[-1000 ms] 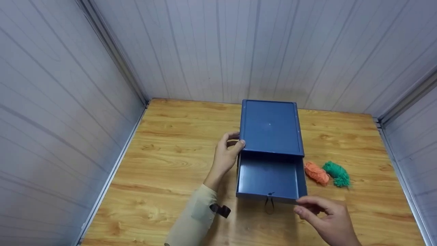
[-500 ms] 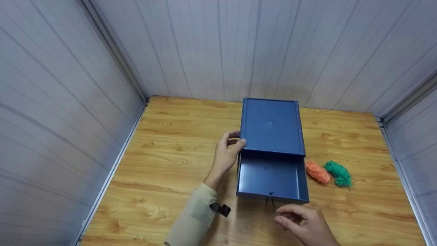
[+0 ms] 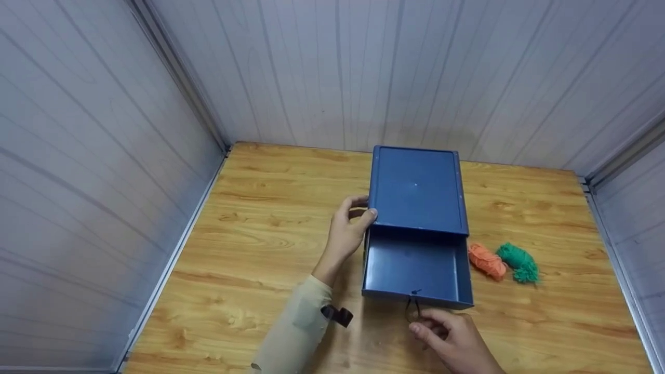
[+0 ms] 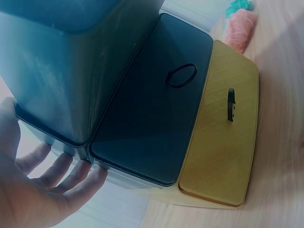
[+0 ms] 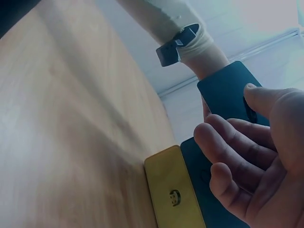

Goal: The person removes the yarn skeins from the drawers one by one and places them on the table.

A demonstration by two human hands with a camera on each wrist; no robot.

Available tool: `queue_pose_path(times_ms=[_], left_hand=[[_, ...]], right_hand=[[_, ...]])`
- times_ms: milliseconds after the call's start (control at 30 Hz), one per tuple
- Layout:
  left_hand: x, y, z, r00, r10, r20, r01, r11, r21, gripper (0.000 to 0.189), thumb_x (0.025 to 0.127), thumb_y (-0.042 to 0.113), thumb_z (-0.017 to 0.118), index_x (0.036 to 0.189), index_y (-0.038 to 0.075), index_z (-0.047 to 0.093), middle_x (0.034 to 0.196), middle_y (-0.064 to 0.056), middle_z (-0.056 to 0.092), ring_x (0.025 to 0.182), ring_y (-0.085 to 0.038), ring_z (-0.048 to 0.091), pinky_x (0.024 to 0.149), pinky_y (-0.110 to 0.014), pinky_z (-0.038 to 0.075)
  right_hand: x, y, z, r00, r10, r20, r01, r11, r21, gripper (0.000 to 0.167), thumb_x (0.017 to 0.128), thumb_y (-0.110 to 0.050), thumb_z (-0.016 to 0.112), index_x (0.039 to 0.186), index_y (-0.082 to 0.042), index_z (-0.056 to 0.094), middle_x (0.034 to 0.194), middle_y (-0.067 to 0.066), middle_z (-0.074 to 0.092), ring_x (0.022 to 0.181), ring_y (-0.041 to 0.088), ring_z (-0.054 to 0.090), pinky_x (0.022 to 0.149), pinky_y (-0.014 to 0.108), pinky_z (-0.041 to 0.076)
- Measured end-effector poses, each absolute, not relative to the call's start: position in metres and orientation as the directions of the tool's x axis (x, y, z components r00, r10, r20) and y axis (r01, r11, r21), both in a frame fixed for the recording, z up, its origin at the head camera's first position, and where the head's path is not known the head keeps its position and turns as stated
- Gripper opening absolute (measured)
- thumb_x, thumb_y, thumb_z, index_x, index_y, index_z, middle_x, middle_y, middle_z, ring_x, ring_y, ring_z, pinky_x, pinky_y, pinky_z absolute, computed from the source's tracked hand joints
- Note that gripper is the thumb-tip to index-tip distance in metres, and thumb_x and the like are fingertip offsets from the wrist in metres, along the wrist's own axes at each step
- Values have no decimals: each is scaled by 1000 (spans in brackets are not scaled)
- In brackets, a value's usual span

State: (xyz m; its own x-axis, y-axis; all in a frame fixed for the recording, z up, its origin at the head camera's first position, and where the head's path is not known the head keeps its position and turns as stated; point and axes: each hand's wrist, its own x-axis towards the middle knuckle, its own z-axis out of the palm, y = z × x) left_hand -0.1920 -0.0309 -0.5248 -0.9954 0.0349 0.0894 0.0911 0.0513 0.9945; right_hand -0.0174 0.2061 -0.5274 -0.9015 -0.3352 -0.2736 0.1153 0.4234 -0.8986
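A blue drawer unit stands on the table with its top drawer pulled out, nothing inside. My left hand holds the unit's front left edge, thumb on the top and fingers along the side. A thin black pull loop hangs from the drawer's front. Right at this loop is my right hand, thumb and index finger on either side of it with a gap between them, other fingers loosely curled. Below, the left wrist view shows a shut dark blue drawer and a shut yellow drawer, each with a black loop.
Two yarn bundles lie right of the unit, one orange and one green. Pale panel walls enclose the wooden table at the back and sides. A black strap sits at the left wrist.
My right hand has moved left from the drawer's front right corner to the pull loop. My left hand keeps its hold on the unit, and the drawer stays pulled out.
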Motion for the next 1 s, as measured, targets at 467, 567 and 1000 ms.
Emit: queue_pose_path(times_ms=[467,567,1000], left_hand=[[-190,-32,-525,-991,48,128,130,39,991,40,94,20,69,130,4,64,124,-16,66,110,-35,64,98,-45,53],[-189,-32,-525,-990,52,133,136,46,990,40,94,20,69,130,4,63,124,-16,66,109,-35,65,96,-42,54],[-188,-32,-526,-991,42,127,128,28,991,40,93,18,69,130,3,63,124,-16,66,109,-33,65,98,-46,54]], right_hand=[[-17,201,-520,-931,-291,-218,83,415,-906,29,99,-34,68,108,-8,73,95,2,76,75,13,71,66,28,59],[-18,204,-519,-943,-277,-185,53,423,-904,27,99,-33,68,107,-8,73,93,2,75,73,11,70,65,29,59],[-32,201,-518,-954,-221,-201,101,394,-914,26,99,-31,69,103,-5,71,87,5,72,73,17,71,66,30,60]])
